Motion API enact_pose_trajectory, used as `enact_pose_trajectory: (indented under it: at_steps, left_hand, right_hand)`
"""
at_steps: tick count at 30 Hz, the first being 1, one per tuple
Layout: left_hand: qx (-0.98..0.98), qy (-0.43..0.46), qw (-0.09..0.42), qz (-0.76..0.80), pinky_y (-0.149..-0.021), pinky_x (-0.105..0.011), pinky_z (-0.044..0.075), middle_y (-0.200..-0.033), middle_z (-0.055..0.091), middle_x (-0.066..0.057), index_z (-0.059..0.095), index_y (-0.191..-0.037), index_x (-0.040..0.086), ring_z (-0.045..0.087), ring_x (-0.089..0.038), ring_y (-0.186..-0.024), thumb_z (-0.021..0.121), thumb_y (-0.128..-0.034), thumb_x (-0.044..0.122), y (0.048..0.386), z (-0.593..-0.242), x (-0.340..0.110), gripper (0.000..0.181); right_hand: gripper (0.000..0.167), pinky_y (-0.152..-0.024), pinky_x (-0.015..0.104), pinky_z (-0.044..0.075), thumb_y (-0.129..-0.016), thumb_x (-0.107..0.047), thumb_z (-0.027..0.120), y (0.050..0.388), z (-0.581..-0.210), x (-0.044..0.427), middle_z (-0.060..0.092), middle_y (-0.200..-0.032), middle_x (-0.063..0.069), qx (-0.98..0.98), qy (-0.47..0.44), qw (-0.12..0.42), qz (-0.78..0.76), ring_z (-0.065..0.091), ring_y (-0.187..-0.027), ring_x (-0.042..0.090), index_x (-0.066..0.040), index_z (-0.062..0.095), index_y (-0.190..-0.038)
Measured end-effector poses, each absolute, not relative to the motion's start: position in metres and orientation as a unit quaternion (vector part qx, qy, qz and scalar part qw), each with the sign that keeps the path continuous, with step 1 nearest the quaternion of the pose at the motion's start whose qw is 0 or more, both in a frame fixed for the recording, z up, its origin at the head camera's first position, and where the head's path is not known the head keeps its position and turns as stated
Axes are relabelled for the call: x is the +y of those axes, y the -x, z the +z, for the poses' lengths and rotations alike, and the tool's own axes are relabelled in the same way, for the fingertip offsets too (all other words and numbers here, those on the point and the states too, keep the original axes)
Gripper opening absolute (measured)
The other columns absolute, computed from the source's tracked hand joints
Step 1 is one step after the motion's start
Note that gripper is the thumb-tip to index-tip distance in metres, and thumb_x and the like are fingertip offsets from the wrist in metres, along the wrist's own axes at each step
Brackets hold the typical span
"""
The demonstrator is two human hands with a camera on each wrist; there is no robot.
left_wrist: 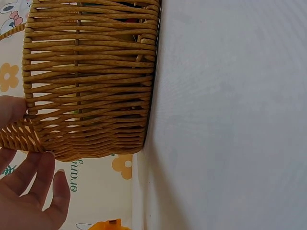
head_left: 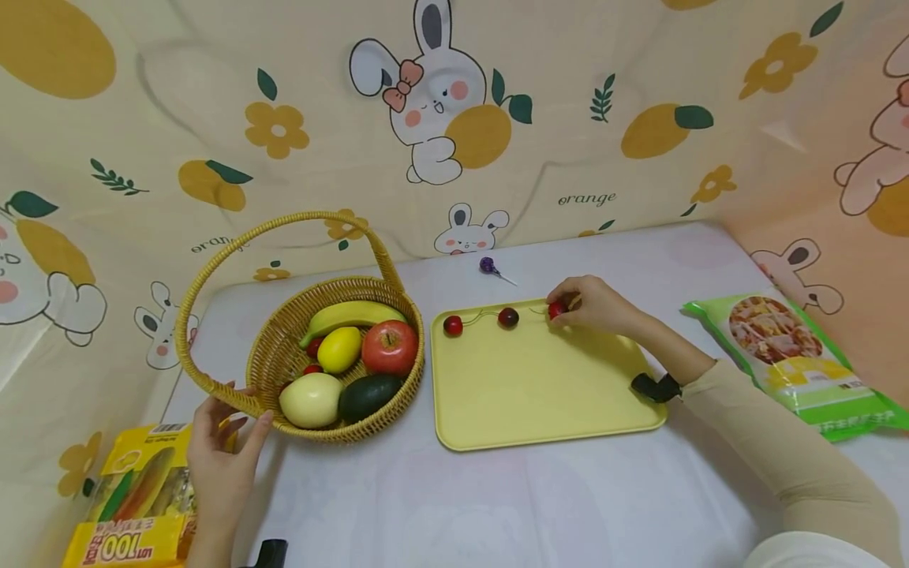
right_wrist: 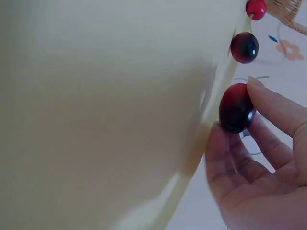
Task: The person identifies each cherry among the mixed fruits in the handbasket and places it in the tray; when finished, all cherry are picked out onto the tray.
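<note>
The right hand point(head_left: 592, 306) pinches a dark red cherry point(head_left: 557, 310) at the far edge of the yellow tray point(head_left: 547, 394); the right wrist view shows this cherry point(right_wrist: 236, 108) between thumb and fingers point(right_wrist: 218, 148). Two more cherries, one red point(head_left: 453, 325) and one darker point(head_left: 507, 318), lie along that edge to its left. The left hand point(head_left: 226, 457) grips the base of the handle of the wicker basket point(head_left: 266, 347), thumb on one side and fingers on the other. In the basket are a banana point(head_left: 348, 315), a lemon point(head_left: 339, 350), an apple point(head_left: 390, 348) and other fruit.
A purple lollipop point(head_left: 487, 266) lies behind the tray. On the right is a green food bag point(head_left: 788, 355); a yellow package point(head_left: 135, 505) sits at the near left, beside the left hand. Patterned cloth point(head_left: 554, 142) hangs behind the table.
</note>
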State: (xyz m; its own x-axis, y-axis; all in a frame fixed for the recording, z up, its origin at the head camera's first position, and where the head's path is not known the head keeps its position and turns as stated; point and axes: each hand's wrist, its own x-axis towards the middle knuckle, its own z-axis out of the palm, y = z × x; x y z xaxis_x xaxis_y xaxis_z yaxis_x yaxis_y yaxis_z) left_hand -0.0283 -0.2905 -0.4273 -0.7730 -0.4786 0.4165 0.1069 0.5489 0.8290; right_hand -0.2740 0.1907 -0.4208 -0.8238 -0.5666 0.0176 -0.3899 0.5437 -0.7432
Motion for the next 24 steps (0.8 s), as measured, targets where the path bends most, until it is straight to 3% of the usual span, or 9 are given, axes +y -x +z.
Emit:
enact_pose_trajectory:
  at_steps: [10,24]
  left_hand:
    - [-0.817,-0.113,0.314,-0.47,-0.087,-0.015,0.044,-0.119,0.063,-0.006,0.053,-0.136,0.003,0.055,-0.01,-0.103,0.074,-0.0852,-0.006,0.0275,-0.4271,-0.2905,0.055]
    - [-0.818,-0.12,0.31,-0.469,-0.088,-0.015,0.044,-0.119,0.062,-0.006,0.052,-0.137,0.002,0.055,-0.01,-0.103,0.074,-0.0859,-0.005,0.0274,-0.4263,-0.2904,0.056]
  right_hand:
    - [0.032,-0.081,0.034,0.057,-0.082,0.003,0.079,0.2732,-0.4238,0.1928,0.065,-0.105,0.019,0.872,0.279,0.122,-0.384,0.063,-0.094,0.032,0.009,0.068,-0.112]
    - [0.034,-0.08,0.031,0.057,-0.081,0.008,0.077,0.2721,-0.4259,0.1934,0.062,-0.102,0.017,0.875,0.28,0.108,-0.381,0.061,-0.097,0.032,0.009,0.066,-0.113]
